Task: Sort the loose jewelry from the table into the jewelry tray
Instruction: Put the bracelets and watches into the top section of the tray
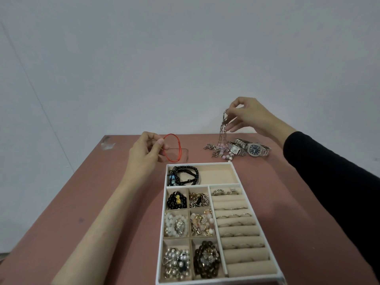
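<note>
Head view: both hands held beyond the far end of the jewelry tray (pixel 218 174), each holding one piece.
The left hand (pixel 147 150) pinches a red cord bracelet (pixel 174 148) between thumb and fingers, near the tray's far-left corner. The right hand (pixel 249 116) pinches a silver chain (pixel 223 129) by its top; its lower end hangs into the loose jewelry (pixel 221 151) on the table (pixel 102 192), beside two watches (pixel 256 149).

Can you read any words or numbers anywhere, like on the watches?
No text can be read.
Blue-dial watch: dial marks too small and blurred.
Square watch: dial too blurred.
Jewelry tray, red bracelet, silver chain: no writing shows.
</note>
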{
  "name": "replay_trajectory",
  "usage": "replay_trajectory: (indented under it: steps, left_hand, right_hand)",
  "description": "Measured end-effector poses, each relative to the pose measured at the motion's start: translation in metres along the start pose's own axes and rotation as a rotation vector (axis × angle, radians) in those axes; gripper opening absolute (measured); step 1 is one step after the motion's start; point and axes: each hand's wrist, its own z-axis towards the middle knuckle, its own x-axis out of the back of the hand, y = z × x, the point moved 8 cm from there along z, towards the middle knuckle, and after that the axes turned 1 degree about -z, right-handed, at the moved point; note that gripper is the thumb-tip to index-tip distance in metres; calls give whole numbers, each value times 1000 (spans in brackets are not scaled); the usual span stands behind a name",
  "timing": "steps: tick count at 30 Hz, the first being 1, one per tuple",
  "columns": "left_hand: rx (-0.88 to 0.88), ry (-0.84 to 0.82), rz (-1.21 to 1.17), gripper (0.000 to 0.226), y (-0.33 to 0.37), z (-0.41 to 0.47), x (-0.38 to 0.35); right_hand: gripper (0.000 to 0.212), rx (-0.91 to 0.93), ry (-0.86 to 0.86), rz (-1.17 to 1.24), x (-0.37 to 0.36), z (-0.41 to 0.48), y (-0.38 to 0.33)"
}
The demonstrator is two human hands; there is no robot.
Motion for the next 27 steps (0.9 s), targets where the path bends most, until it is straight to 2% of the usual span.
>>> replay_trajectory:
  steps: [12,27]
  left_hand:
    - [10,-8,-30,13,7,-7,-2]
    - [19,10,-58,12,10,-9,0]
  right_hand:
    - [9,138,235,266,30,-2,-76]
    - [8,382,301,453,54,-24,-190]
